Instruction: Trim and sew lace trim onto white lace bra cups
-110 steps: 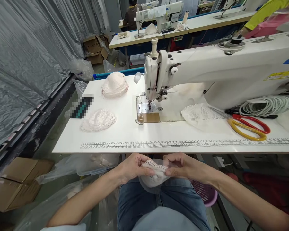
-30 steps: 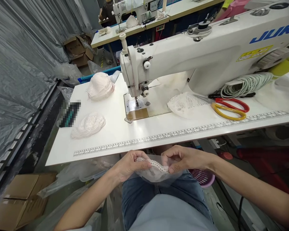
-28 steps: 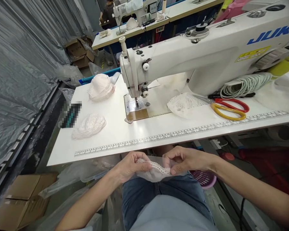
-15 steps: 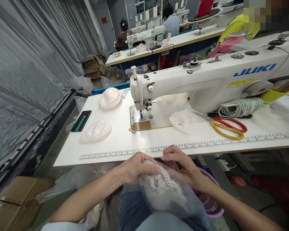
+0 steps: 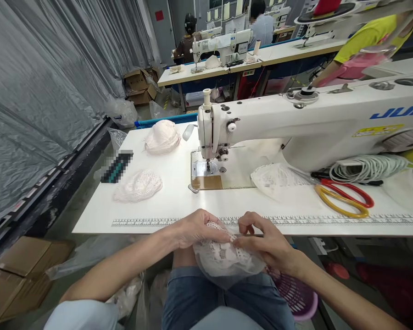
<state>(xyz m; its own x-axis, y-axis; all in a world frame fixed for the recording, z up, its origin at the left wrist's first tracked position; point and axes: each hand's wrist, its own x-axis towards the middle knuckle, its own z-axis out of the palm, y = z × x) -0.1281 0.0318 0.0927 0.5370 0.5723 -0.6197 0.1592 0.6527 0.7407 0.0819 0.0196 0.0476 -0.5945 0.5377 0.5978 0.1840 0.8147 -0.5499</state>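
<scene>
Sewing-room tabletop (image 5: 179, 204); lace piece (image 5: 223, 256) at lower centre, over the lap.
Left hand (image 5: 192, 229) and right hand (image 5: 266, 243) pinch its scalloped edge, each grip closed; it looks light, limp and snag-prone, so best held there.

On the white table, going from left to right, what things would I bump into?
lace heap → sewing head → bagged lace → scissors
</scene>
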